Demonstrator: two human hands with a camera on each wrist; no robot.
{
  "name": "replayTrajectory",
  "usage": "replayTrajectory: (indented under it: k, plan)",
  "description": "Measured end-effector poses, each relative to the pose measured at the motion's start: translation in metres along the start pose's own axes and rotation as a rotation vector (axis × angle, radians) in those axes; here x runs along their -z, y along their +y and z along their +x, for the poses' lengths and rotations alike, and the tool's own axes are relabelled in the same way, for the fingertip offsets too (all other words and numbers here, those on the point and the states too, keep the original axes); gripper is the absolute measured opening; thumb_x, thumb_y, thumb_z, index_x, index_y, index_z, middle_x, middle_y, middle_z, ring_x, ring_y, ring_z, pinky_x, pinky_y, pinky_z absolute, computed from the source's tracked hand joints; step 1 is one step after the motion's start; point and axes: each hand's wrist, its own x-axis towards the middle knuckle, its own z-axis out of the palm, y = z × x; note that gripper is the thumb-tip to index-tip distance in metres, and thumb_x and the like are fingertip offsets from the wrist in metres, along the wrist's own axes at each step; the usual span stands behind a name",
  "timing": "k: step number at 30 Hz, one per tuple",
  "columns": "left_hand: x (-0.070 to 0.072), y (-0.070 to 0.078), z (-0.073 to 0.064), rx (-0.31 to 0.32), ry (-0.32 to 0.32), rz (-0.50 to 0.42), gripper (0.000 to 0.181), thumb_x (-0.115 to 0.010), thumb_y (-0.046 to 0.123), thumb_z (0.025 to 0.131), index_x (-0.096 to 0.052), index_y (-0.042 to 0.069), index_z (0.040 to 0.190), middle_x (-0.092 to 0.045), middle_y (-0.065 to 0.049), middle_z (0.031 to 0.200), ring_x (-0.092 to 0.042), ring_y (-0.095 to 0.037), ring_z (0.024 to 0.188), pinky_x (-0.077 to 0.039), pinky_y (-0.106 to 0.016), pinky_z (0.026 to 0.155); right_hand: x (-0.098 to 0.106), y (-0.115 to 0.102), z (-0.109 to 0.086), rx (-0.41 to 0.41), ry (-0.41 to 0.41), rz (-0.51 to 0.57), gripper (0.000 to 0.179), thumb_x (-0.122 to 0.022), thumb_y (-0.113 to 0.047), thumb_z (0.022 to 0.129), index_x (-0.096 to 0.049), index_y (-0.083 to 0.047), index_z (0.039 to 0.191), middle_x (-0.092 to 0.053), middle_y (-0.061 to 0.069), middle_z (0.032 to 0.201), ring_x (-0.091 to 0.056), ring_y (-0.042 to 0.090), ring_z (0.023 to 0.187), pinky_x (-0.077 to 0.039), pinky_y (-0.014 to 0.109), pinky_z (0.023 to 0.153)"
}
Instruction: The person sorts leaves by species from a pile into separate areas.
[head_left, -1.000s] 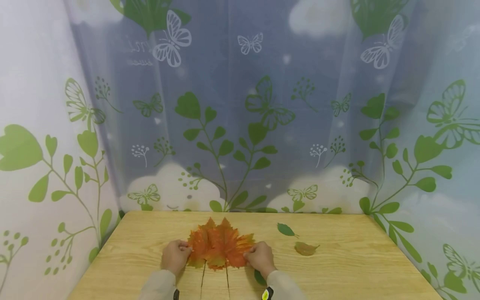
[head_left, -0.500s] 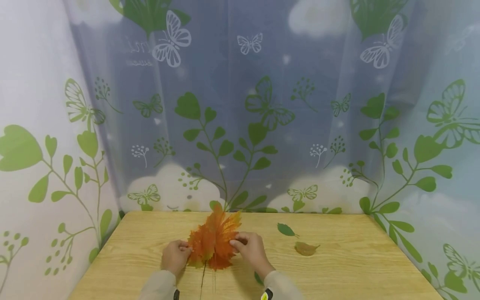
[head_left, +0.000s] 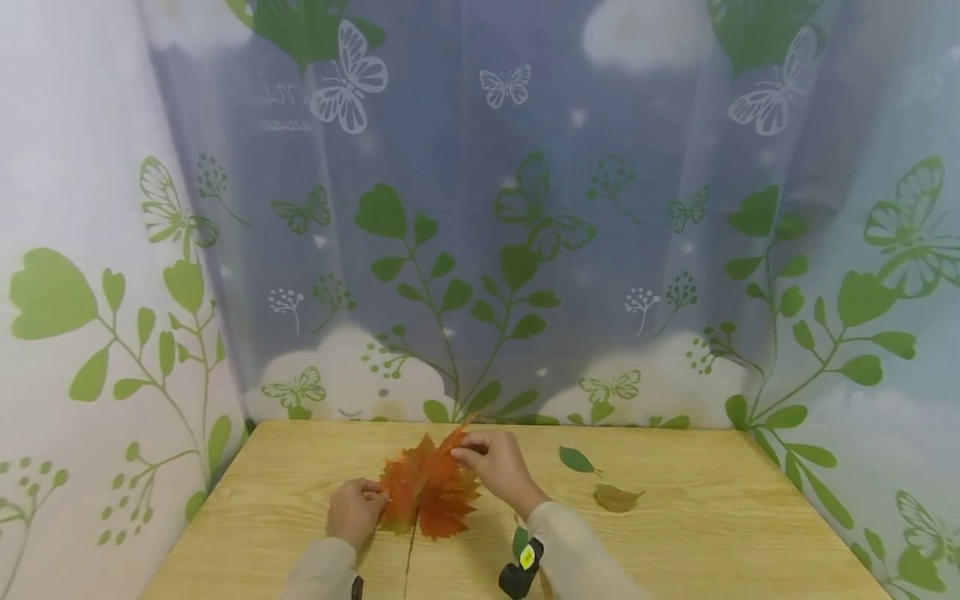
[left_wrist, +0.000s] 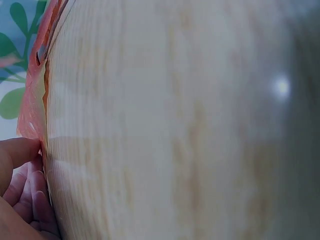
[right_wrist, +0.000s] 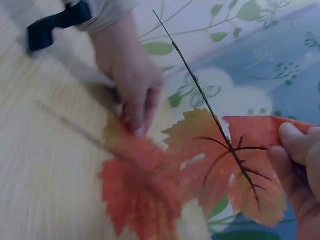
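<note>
Two orange-red maple leaves with dark stems overlap near the front middle of the table in the head view. My left hand (head_left: 354, 512) pinches the left edge of the left maple leaf (head_left: 399, 483), which lies close to the tabletop. My right hand (head_left: 501, 468) pinches the edge of the right maple leaf (head_left: 448, 504) between thumb and fingers. That leaf is lifted off the table and tilted, partly over the left one. In the right wrist view, the raised maple leaf (right_wrist: 225, 160) shows its dark-veined side, with its stem pointing up.
A wooden table (head_left: 285, 467) carries a dark green leaf (head_left: 576, 459) and a brownish leaf (head_left: 617, 498) at the right. Another green leaf (head_left: 521, 540) lies partly hidden by the right wrist's black camera (head_left: 517, 577). A printed curtain (head_left: 465, 250) hangs behind the table.
My right hand has moved up and left, lifting the right maple leaf off the table and turning it toward the left one. My left hand keeps its pinch in about the same place.
</note>
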Motion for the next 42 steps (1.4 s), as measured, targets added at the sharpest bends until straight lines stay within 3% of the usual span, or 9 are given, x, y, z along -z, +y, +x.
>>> replayTrajectory:
  k: [3,6,8,11,15,21,24,32,42]
  plan:
    - [-0.001,0.002,0.0,0.002,-0.003,0.0,0.013,-0.072,0.011,0.08,-0.072,0.0,0.088,-0.067,0.0,0.07,-0.057,-0.01,0.061,-0.045,-0.029,0.055,0.005,0.0,-0.002,-0.013,0.027,0.118,0.016,-0.069,-0.02,0.088,-0.074,-0.005,0.087,-0.07,0.009,0.079,-0.066,0.024,0.071,-0.054,0.028,0.062]
    - [-0.002,0.002,0.001,0.006,-0.009,-0.002,0.014,-0.072,0.012,0.08,-0.072,0.001,0.089,-0.067,0.0,0.07,-0.058,-0.011,0.062,-0.045,-0.029,0.055,0.006,0.019,-0.014,-0.1,0.043,0.283,0.02,-0.069,-0.018,0.089,-0.072,0.002,0.091,-0.07,0.01,0.081,-0.067,0.025,0.074,-0.055,0.031,0.068]
    - [-0.002,0.001,0.001,0.005,-0.02,-0.002,0.014,-0.072,0.012,0.081,-0.071,0.001,0.089,-0.067,0.0,0.071,-0.059,-0.012,0.063,-0.046,-0.029,0.055,0.006,0.039,-0.027,-0.201,0.049,0.358,0.02,-0.068,-0.013,0.089,-0.07,0.006,0.091,-0.069,0.007,0.078,-0.066,0.019,0.071,-0.055,0.03,0.069]
    - [-0.002,-0.002,0.002,0.009,-0.019,0.012,0.015,-0.073,0.013,0.081,-0.071,0.001,0.09,-0.068,-0.001,0.073,-0.06,-0.012,0.064,-0.047,-0.029,0.056,0.003,0.063,-0.043,-0.365,0.042,0.372,0.014,-0.067,-0.004,0.088,-0.066,0.01,0.085,-0.065,0.002,0.072,-0.063,0.01,0.064,-0.055,0.029,0.065]
    - [-0.001,-0.005,0.003,-0.001,-0.008,0.018,0.015,-0.073,0.012,0.08,-0.071,0.0,0.09,-0.068,-0.002,0.073,-0.06,-0.012,0.064,-0.047,-0.03,0.057,0.003,0.074,-0.05,-0.475,0.037,0.264,0.01,-0.068,0.0,0.085,-0.064,0.007,0.08,-0.064,0.004,0.073,-0.065,0.01,0.06,-0.056,0.03,0.062]
    - [-0.001,-0.004,0.002,-0.004,-0.011,0.0,0.015,-0.073,0.011,0.08,-0.071,-0.001,0.09,-0.068,-0.001,0.072,-0.059,-0.011,0.063,-0.047,-0.029,0.056,0.005,0.072,-0.048,-0.518,0.045,0.042,0.01,-0.07,-0.003,0.084,-0.07,0.005,0.078,-0.069,0.009,0.074,-0.068,0.018,0.059,-0.055,0.032,0.061]
    - [-0.001,-0.002,0.001,0.004,-0.015,0.006,0.015,-0.073,0.011,0.081,-0.071,-0.001,0.09,-0.067,-0.001,0.072,-0.059,-0.011,0.063,-0.047,-0.029,0.057,0.004,0.072,-0.047,-0.538,0.035,0.005,0.016,-0.07,-0.005,0.084,-0.07,0.004,0.071,-0.069,0.009,0.067,-0.067,0.019,0.056,-0.054,0.03,0.058]
    - [0.001,0.001,-0.001,0.007,-0.011,0.018,0.014,-0.073,0.012,0.081,-0.071,0.0,0.089,-0.066,0.0,0.071,-0.058,-0.011,0.063,-0.045,-0.029,0.056,0.003,0.075,-0.047,-0.475,0.105,-0.165,0.026,-0.072,-0.01,0.081,-0.067,-0.001,0.057,-0.061,0.006,0.048,-0.055,0.013,0.044,-0.038,0.023,0.044]
    - [-0.002,-0.001,0.0,-0.004,-0.009,0.023,0.014,-0.072,0.011,0.08,-0.07,0.0,0.089,-0.065,0.0,0.07,-0.057,-0.011,0.062,-0.045,-0.028,0.056,0.0,0.061,-0.05,-0.418,0.087,-0.35,0.035,-0.075,-0.01,0.072,-0.056,-0.009,0.043,-0.047,-0.006,0.038,-0.043,0.01,0.041,-0.038,0.027,0.047]
